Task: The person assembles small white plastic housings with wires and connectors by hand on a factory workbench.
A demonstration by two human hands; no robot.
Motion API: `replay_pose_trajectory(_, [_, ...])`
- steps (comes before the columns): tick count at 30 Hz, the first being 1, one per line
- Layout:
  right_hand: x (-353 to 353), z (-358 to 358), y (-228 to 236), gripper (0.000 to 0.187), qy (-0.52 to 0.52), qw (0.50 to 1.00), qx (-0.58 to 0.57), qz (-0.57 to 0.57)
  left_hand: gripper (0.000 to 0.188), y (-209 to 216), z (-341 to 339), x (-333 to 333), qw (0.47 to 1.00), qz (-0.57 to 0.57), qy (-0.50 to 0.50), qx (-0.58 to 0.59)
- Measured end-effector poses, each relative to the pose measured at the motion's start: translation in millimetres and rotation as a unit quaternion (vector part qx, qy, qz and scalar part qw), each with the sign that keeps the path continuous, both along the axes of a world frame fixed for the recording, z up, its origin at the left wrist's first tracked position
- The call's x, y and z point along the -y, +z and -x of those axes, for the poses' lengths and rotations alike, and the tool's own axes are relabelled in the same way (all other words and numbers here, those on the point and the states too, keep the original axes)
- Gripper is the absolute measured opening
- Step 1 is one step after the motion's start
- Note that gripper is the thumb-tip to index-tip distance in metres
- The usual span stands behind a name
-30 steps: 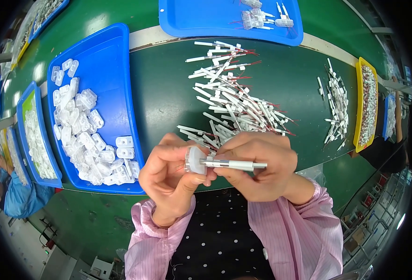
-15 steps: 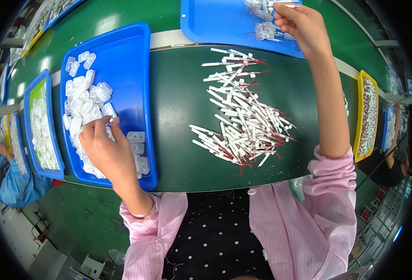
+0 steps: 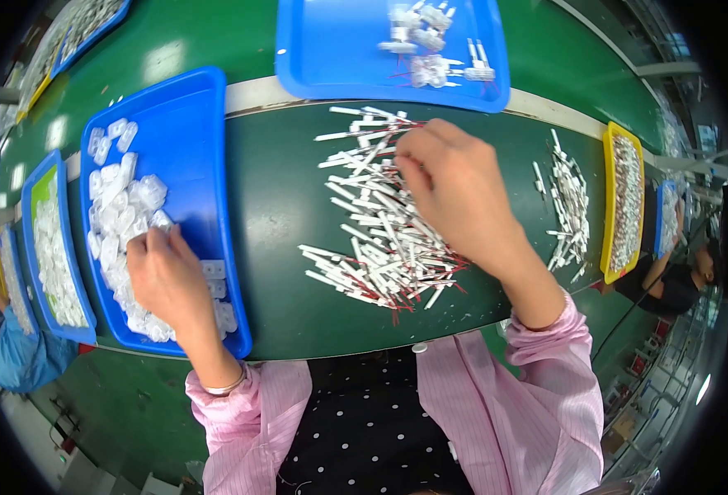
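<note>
The left hand [image 3: 164,276] lies palm down inside the blue tray [image 3: 190,124], its fingers curled narrow over the heap of small clear plastic caps [image 3: 120,206]; the caps spread ahead of the fingertips and to both sides of the knuckles, and a few flat white pieces sit just beside the wrist. Whether a cap is already pinched under those fingers cannot be told — the back of the hand covers them. The right hand [image 3: 454,194] rests on the far end of the pile of thin white tubes with red wires [image 3: 380,239], fingers bent down and drawn close together among the tubes; most of the pile runs from under the palm toward the person's body, to the inner side of the forearm. The fingertips are hidden by the hand itself, so a held tube cannot be made out. Beyond the right hand's knuckles a second blue tray [image 3: 322,58] holds a few assembled white parts, its far edge cut off by the frame.
</note>
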State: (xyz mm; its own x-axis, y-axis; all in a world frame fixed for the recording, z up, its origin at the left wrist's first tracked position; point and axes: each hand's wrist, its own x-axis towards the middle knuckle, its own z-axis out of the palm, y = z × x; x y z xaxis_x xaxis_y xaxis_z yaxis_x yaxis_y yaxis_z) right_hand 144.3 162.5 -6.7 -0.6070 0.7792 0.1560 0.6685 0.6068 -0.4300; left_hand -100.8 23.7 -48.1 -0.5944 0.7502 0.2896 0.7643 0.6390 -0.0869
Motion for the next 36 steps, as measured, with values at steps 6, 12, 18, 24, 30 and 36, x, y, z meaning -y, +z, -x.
replay_pose_trajectory(6, [-19, -57, 5, 0.007, -0.143, 0.983, 0.105, -0.043, 0.027, -7, 10, 9, 0.994, -0.071, 0.011, 0.082])
replay_pose_trajectory(12, [-17, -148, -17, 0.007, -0.269, 0.939, 0.216, -0.016, 0.031, -5, 8, 4, 0.999, -0.003, 0.034, 0.033])
replay_pose_trajectory(18, [-10, -145, -22, 0.011, -0.3, 0.949, 0.094, -0.021, 0.022, 7, 3, 19, 0.972, -0.123, -0.047, 0.194])
replay_pose_trajectory(24, [21, -99, 22, 0.008, -0.209, 0.932, -0.258, 0.142, 0.028, 46, -55, 24, 0.503, -0.27, -0.202, 0.796])
replay_pose_trajectory(30, [70, -48, 53, 0.014, -0.082, 0.779, -0.529, 0.326, 0.036, 56, -94, 17, 0.276, -0.277, -0.166, 0.905])
replay_pose_trajectory(36, [88, -36, 44, 0.019, -0.001, 0.756, -0.57, 0.323, 0.029, 42, -99, 23, 0.176, -0.259, -0.205, 0.927])
